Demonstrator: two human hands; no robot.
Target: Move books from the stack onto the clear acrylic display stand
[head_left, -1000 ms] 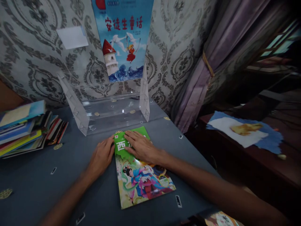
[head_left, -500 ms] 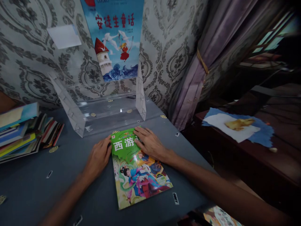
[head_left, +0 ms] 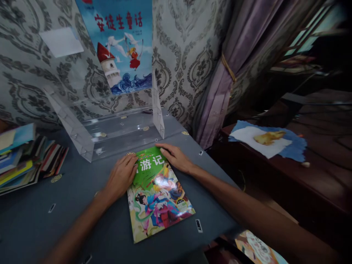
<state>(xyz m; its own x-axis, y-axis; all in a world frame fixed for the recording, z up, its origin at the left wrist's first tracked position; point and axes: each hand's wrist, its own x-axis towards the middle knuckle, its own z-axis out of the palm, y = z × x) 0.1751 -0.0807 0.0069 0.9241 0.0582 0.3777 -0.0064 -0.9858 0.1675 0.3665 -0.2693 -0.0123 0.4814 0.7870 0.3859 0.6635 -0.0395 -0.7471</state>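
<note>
A green-topped picture book (head_left: pixel 162 209) with white Chinese title characters lies face up on the grey table. Over its upper left corner rests my left hand (head_left: pixel 123 175), fingers flat and covering the first title character. My right hand (head_left: pixel 176 157) is at the upper right corner, fingers stretched along the edge, touching the book without wrapping round it. Just beyond the book stands a clear acrylic book stand (head_left: pixel 82 146). A blue book (head_left: pixel 123 55) with a red-roofed tower on its cover is upright at the stand's back.
Stacked books (head_left: pixel 22 161) sit at the table's left. A white card (head_left: pixel 62 41) shows against the patterned wall. Right of the table, past a tied purple curtain (head_left: pixel 217 95), a brown object (head_left: pixel 268 137) rests on white and blue cloth. Another book (head_left: pixel 258 247) lies low at the front right.
My left hand has shifted from beside the book onto its upper left corner. The right hand has slid outward to the edge, uncovering the last title character. The camera view has shifted slightly.
</note>
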